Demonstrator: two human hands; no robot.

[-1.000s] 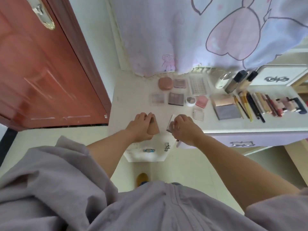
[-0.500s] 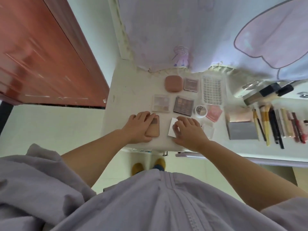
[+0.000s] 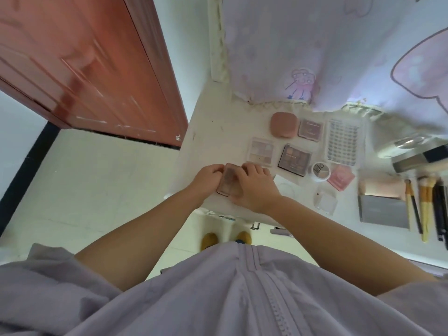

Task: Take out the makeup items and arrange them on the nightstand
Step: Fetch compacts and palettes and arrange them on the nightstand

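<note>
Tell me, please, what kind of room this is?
Probably a bedroom corner. A white nightstand stands beside a red-brown door, a cartoon-print cloth hangs behind it, and eyeshadow palettes and makeup brushes lie in rows on top.

Your palette [image 3: 229, 180] is glossy translucent plastic. Desk [image 3: 218, 132]: matt off-white, scuffed. Door [image 3: 97, 69]: glossy reddish wood. Compact [image 3: 283, 124]: smooth matt pink plastic. Lash tray [image 3: 342, 141]: clear plastic. Curtain [image 3: 315, 44]: soft printed cloth. Your top [image 3: 218, 299]: matt lilac cloth.

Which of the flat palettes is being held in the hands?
The brownish compact at the nightstand front edge, gripped between left hand and right hand; the others lie untouched.
</note>
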